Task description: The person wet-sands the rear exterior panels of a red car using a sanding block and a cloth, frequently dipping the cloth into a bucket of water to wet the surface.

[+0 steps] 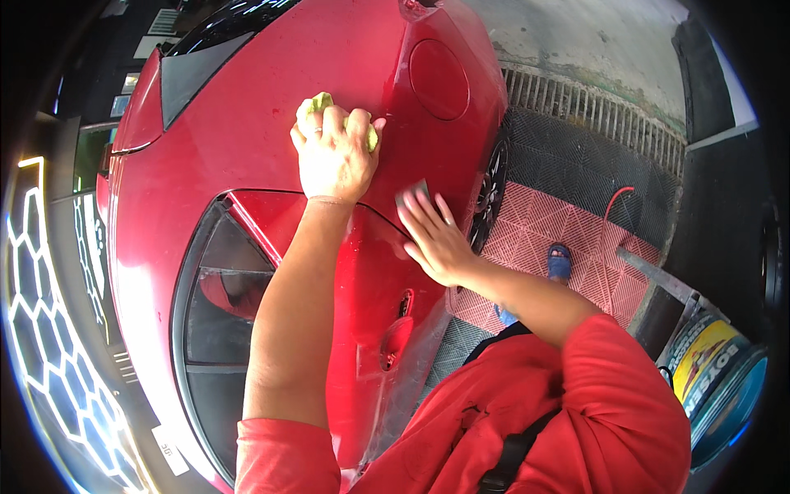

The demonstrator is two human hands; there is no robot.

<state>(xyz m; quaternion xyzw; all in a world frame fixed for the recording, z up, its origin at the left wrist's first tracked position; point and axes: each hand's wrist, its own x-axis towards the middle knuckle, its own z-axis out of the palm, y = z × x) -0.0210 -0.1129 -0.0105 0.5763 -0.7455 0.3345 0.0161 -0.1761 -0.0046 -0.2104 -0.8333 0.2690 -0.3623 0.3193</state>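
the left hand is curling its fingers round a bunched yellow-green cloth, which is resting on the glossy red car. the right hand is lying with fingers stretched out, its tips covering part of a small dark pad against the car. the cloth is looking light and soft, its thick folds offering the surest hold; the shiny paint is probably feeling slippery and scratching easily. a blue bucket is carrying a yellow label with large lettering.

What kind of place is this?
It's probably a car workshop or wash bay: there's a red car, a long floor grate and patterned red flooring.
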